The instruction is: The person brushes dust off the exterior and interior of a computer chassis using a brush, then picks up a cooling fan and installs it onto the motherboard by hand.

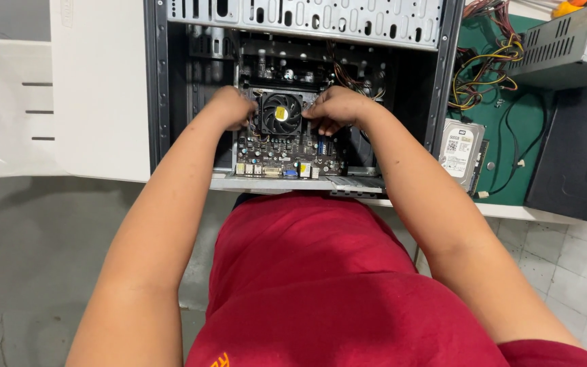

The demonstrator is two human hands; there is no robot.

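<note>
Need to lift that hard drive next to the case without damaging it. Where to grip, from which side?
Judging by its pose, take the hard drive by its two long side edges, coming from above. It lies label-up on the green mat, right of the open computer case, so the edges are exposed; its circuit board side is hidden underneath. Both hands are busy at the cooler fan.

Head camera looks steeply down, close over an open computer case (171, 81).

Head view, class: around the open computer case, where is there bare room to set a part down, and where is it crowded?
Free: the white panel left of the case. Crowded: inside, where the left hand and right hand flank the cooler fan, and the green bench with hard drive and cables.
</note>
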